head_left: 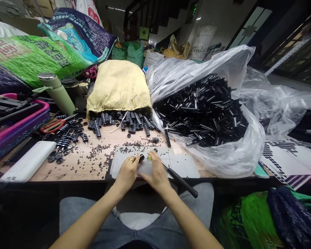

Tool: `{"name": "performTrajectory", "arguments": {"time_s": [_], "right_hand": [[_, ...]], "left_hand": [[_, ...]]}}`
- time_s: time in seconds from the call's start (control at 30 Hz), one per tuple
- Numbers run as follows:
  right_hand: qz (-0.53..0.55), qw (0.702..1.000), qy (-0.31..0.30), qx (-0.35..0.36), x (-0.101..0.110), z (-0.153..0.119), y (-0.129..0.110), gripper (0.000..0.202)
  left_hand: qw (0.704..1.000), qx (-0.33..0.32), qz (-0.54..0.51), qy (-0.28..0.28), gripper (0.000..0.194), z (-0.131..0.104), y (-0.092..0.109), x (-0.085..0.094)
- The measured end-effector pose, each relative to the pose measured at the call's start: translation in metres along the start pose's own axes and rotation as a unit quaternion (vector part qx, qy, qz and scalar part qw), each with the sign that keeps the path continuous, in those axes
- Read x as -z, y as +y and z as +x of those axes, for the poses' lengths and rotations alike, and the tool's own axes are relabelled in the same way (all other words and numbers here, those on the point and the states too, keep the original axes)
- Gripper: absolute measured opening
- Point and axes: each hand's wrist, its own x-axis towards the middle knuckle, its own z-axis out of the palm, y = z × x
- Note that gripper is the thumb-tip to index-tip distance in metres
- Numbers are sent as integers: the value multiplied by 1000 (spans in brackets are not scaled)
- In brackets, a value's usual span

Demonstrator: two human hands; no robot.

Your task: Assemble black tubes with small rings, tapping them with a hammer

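Observation:
My left hand (127, 170), with a ring on one finger, is closed on a short black tube (141, 158) above a grey mat (185, 166). Just to its right, my right hand (157, 173) has its fingers bent and its thumb stretched apart from them. A small yellow-green thing (149, 157) shows at its fingertips; its kind is unclear. Beside and partly behind that hand is a hammer-like tool with a black handle (182, 180) that slants past the table's front edge. A loose black tube (167, 138) lies beyond the mat.
A plastic bag (256, 138) spills black tubes (209, 114) at right. Ribbed black rods (134, 121) stick out of a yellow sack (121, 81). Tiny black rings (98, 152) litter the table. At left are red-handled pliers (53, 126), a white box (28, 160) and a green flask (57, 91).

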Motion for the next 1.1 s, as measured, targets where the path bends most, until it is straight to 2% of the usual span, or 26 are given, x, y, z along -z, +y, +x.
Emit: {"name": "performTrajectory", "arguments": {"time_s": [0.07,0.1,0.13,0.2,0.3,0.4,0.5,0.57,0.63,0.7,0.77,0.83,0.9,0.93,1.1], "right_hand": [[-134,987,6,-85,21,-10,21,40],[-184,976,-13,-114,32,-13,31,24],[-213,967,-33,-134,41,-16,38,19],[-206,962,-66,-167,57,-18,42,23],[-91,974,-48,-204,68,-19,29,29],[-40,978,-29,-205,67,-24,12,35],[-85,970,-96,-206,66,-29,5,35],[-77,969,-113,-205,71,-27,-2,34],[-26,978,-76,-193,76,-24,-13,36],[22,986,-48,-161,77,-21,-28,37],[17,989,-80,-120,71,-19,-40,37],[-36,983,-153,-91,60,-18,-46,36],[-80,973,-202,-82,52,-17,-45,34],[-85,971,-207,-82,51,-16,-43,35],[-99,978,-131,-129,59,-6,-16,39]], "left_hand": [[998,-37,56,-11,33,-1,-8,0],[996,-50,70,-14,31,0,-10,0],[995,-65,76,-17,30,2,-10,0],[992,-103,74,-29,30,8,-6,-3],[986,-132,91,-45,32,14,6,-10],[983,-122,121,-61,34,16,13,-11],[980,-111,142,-81,38,14,19,-11],[980,-101,153,-82,38,12,25,-14],[980,-97,158,-75,43,10,32,-21],[979,-103,159,-72,58,6,38,-29],[978,-108,161,-76,61,3,40,-36],[977,-109,164,-79,54,2,38,-40],[977,-116,156,-83,51,4,37,-40],[979,-117,144,-87,49,5,37,-39],[989,-42,35,-139,34,15,44,-22]]}}
